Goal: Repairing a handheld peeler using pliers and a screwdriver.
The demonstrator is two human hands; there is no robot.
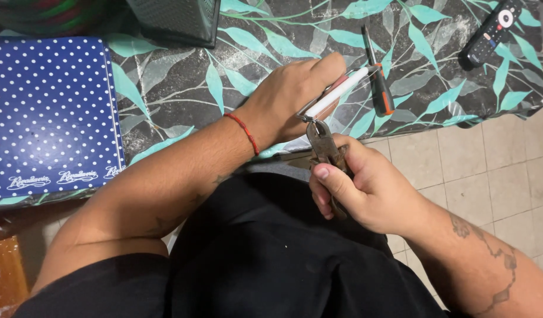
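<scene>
My left hand (295, 94) rests on the table edge and grips a thin white rod-like piece (339, 92) with a metal end pointing toward me. Just below it, my right hand (357, 188) is closed around the handles of dark metal pliers (324, 144). The plier jaws meet the metal end of the white piece near the table's front edge. A red string bracelet sits on my left wrist.
A screwdriver (378, 82) with a black and orange handle lies right of my left hand on the leaf-patterned tablecloth (183, 88). A blue polka-dot box (47, 112) is at left, a dark mesh container (177, 20) behind, a remote control (492, 29) at top right. Tiled floor (489, 171) lies to the right.
</scene>
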